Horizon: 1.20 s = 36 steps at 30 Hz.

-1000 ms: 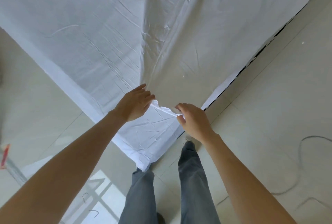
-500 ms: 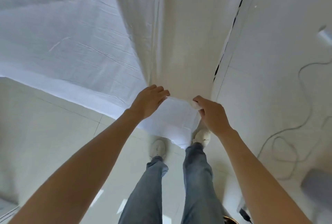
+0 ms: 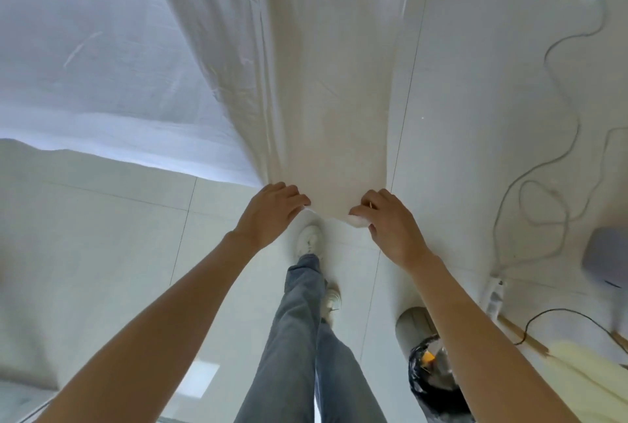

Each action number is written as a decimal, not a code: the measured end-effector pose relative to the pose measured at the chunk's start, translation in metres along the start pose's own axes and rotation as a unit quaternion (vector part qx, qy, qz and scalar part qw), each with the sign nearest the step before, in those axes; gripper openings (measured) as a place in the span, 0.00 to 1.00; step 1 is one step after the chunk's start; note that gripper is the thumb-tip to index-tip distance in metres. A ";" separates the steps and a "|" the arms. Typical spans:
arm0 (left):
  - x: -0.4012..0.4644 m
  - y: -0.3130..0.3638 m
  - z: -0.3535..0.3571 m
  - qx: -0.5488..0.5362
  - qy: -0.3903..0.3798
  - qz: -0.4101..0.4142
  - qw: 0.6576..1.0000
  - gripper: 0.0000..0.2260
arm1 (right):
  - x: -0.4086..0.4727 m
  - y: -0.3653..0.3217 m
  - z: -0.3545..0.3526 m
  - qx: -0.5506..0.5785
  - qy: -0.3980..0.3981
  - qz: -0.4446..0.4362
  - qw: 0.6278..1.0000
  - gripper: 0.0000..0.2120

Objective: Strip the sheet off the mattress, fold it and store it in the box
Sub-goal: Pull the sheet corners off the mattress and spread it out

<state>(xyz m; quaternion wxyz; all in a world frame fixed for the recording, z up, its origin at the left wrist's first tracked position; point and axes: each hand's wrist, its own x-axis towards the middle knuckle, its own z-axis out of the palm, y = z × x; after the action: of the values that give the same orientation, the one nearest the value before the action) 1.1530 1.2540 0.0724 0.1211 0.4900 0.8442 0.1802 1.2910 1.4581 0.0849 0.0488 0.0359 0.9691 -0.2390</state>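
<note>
While both hands' grips pinch its edge, the sheet (image 3: 299,89) stretches away from left hand (image 3: 268,215) and right hand (image 3: 390,225)

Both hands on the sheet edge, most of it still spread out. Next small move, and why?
Probably keep stepping back and draw the sheet toward the body. Left hand and right hand each pinch its near edge, and the cloth runs taut away from them while the wide part at left still lies spread flat, so it isn't free enough to fold.

the sheet (image 3: 306,83) is running off the top and left edges; both forearms are leaving the bottom edge; the lower-right bin (image 3: 431,385) is blurring.
</note>
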 end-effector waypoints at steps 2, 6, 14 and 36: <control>-0.023 0.006 0.022 0.000 -0.015 -0.007 1.000 0.04 | -0.024 -0.001 0.024 0.003 -0.004 0.015 1.000 0.20; -0.042 -0.005 0.076 0.025 -0.029 -0.040 0.998 0.05 | -0.047 0.013 0.087 -0.003 0.004 0.050 0.999 0.23; -0.040 -0.038 0.167 0.004 -0.131 -0.119 0.984 0.16 | -0.034 0.059 0.181 -0.055 0.007 0.058 0.997 0.26; 0.094 -0.178 -0.058 -0.052 0.086 -0.253 0.962 0.14 | 0.231 -0.011 0.006 -0.006 0.089 0.065 0.994 0.14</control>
<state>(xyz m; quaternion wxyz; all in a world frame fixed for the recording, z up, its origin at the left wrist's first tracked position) 0.9450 1.2443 0.0467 0.1150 0.2358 0.9376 0.2282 1.0609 1.4558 0.0587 -0.0223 0.1193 0.9666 -0.2258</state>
